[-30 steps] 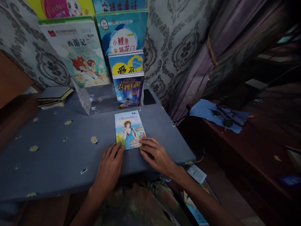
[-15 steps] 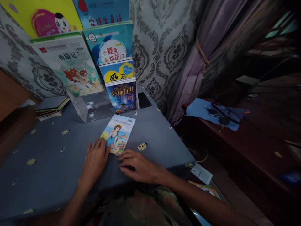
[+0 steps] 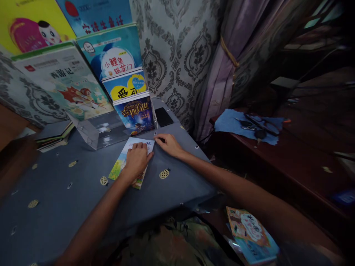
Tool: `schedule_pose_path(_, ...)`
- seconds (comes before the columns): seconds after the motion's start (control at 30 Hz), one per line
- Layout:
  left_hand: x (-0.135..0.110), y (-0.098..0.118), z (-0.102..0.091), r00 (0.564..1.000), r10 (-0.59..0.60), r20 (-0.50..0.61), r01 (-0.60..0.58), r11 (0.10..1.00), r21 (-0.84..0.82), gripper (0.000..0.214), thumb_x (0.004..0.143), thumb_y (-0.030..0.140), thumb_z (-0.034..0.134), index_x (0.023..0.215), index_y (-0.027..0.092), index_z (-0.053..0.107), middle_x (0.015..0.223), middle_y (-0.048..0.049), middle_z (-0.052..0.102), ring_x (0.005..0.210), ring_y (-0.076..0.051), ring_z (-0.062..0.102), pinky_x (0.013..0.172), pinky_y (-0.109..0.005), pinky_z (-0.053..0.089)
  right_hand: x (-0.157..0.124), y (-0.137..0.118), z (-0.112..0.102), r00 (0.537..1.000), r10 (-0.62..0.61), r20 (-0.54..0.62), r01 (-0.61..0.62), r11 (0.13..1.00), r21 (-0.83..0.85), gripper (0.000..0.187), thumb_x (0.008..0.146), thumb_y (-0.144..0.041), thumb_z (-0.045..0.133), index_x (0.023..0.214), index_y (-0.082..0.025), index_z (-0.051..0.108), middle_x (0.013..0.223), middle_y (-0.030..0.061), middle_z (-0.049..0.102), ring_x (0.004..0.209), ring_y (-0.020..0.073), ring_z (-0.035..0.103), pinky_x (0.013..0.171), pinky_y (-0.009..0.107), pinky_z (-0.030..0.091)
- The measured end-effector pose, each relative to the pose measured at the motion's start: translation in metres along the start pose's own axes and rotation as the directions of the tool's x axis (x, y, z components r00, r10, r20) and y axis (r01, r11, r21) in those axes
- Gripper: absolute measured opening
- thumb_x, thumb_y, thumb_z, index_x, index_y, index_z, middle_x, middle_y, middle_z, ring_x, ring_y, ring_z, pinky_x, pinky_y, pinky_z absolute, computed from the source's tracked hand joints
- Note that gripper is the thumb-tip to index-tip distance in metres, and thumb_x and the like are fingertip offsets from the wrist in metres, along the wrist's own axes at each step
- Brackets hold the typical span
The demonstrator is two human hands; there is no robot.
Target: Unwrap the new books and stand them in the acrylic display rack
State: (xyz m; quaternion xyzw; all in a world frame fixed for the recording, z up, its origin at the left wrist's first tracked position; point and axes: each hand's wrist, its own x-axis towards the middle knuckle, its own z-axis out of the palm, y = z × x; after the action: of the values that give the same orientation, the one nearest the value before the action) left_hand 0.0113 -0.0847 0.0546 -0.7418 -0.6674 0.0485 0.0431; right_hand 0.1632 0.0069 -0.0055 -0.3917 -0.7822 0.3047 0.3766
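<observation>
A thin paperback book [image 3: 118, 165] with a pale blue and green cover lies on the grey tablecloth. My left hand [image 3: 138, 159] rests palm down on its middle, fingers stretched over the cover and thumb out to the side, hiding much of the picture. At the book's upper right corner my right hand [image 3: 169, 145] has its thumb and forefinger brought together, tips at the cover's edge. Just behind the book stands a clear acrylic display rack [image 3: 95, 138] with several upright books, the nearest being a dark blue book [image 3: 136, 115].
Beside the rack lies a black phone-like slab [image 3: 163, 117]. Stacked books [image 3: 57, 135] sit at the left. On the dark red bench [image 3: 294, 159] at right is a blue cloth [image 3: 230, 122] with glasses and keys. Below the table edge lies a colourful book [image 3: 252, 236].
My left hand has moved from the book's lower left edge onto its cover. My right hand has gone from the lower edge up to the top right corner. The view has shifted slightly.
</observation>
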Motion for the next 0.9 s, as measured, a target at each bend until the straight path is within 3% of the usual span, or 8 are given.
schedule_pose_path(0.17,0.017,0.018,-0.002,0.998,-0.057,0.020,0.055,0.996,0.066,0.037,0.100,0.033,0.042,0.121,0.008,0.060,0.118,-0.0195,0.066,0.111,-0.031,0.062,0.084,-0.040,0.055,0.020,0.012,0.007,0.999,0.037,-0.034,-0.026,0.962,0.273,0.029,0.096,-0.015,0.050,0.117,-0.015,0.070,0.094,0.0067,0.078,0.089,0.0184,0.070,0.084,0.033,0.052)
schedule_pose_path(0.27,0.017,0.021,0.001,0.998,-0.056,0.026,0.054,0.996,0.075,0.037,0.100,0.030,0.038,0.119,0.009,0.062,0.116,-0.0199,0.067,0.110,-0.030,0.063,0.082,-0.039,0.055,0.020,0.017,0.008,0.998,0.051,-0.048,-0.031,0.938,0.345,0.028,0.098,-0.017,0.049,0.116,-0.017,0.070,0.092,0.0055,0.078,0.088,0.0178,0.071,0.085,0.032,0.052)
schedule_pose_path(0.53,0.018,0.021,0.005,0.999,-0.049,0.005,0.048,0.996,0.079,0.044,0.102,0.025,0.028,0.112,0.008,0.067,0.111,-0.0182,0.069,0.108,-0.030,0.067,0.081,-0.039,0.056,0.014,0.011,0.002,0.998,0.019,-0.056,0.001,0.942,0.336,0.027,0.100,-0.023,0.050,0.116,-0.017,0.070,0.093,0.0054,0.079,0.087,0.0175,0.070,0.084,0.032,0.051)
schedule_pose_path(0.9,0.018,0.019,0.011,0.999,-0.022,-0.023,0.024,0.996,0.090,0.044,0.102,0.022,0.028,0.113,0.007,0.068,0.109,-0.0197,0.068,0.108,-0.031,0.066,0.081,-0.041,0.056,0.010,0.008,0.000,0.997,-0.022,-0.070,0.042,0.952,0.302,0.028,0.101,-0.025,0.047,0.117,-0.017,0.069,0.093,0.0051,0.078,0.088,0.0178,0.069,0.087,0.033,0.049)
